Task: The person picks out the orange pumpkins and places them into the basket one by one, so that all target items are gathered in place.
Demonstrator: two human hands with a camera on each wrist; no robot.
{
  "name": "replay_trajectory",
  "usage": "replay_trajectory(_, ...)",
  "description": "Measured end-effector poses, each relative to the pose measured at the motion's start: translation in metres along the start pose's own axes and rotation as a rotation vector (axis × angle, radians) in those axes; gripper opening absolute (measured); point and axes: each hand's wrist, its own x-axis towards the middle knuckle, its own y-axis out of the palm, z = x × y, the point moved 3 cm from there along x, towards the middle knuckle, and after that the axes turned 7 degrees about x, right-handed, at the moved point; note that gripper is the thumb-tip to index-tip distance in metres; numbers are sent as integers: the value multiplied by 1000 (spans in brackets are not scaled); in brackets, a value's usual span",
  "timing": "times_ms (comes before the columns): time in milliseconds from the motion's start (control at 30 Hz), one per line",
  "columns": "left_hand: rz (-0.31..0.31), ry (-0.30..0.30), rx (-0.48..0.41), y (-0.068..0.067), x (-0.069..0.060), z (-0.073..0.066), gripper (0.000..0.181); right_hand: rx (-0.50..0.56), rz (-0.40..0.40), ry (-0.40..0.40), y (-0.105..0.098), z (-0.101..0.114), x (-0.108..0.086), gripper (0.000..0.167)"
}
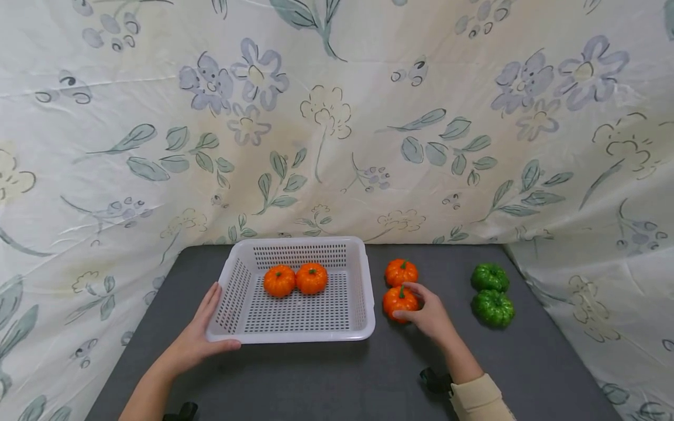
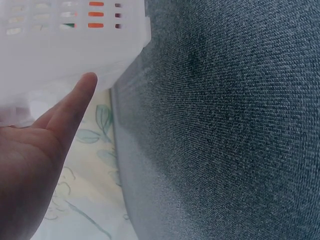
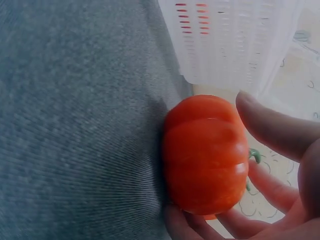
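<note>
A white perforated plastic basket (image 1: 295,337) stands on the dark table, holding two small orange pumpkins, one on the left (image 1: 279,281) touching one on the right (image 1: 312,278). Against its front left corner rests my left hand (image 1: 196,336), fingers along the left side and the straight thumb (image 2: 80,97) by the wall. My right hand (image 1: 430,316) holds another orange pumpkin (image 1: 398,303) right of the basket, with thumb and fingers on opposite sides of it. This pumpkin (image 3: 205,155) sits on the table, its green stem partly visible. Directly behind it is a fourth-like orange pumpkin (image 1: 400,271).
Two green pumpkins, a rear one (image 1: 489,277) and a front one (image 1: 493,309), lie at the right of the grey table (image 1: 295,380). Floral cloth (image 1: 337,146) hangs behind the table and along both sides.
</note>
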Motion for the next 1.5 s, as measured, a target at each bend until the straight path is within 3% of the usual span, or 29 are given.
replay_trajectory(333,-3,0,1,0,0,-1,126,13,-2,40,3,-9,0,70)
replay_trajectory(667,-1,10,-22,0,-1,-1,126,28,-28,50,-1,-5,-4,62)
replay_trajectory(1300,-11,8,-13,1,-2,-1,126,37,-56,-68,-11,43,-18,64)
replay_trajectory(1500,-13,-1,-5,1,-2,-1,126,31,-44,-61,-13,55,-21,64)
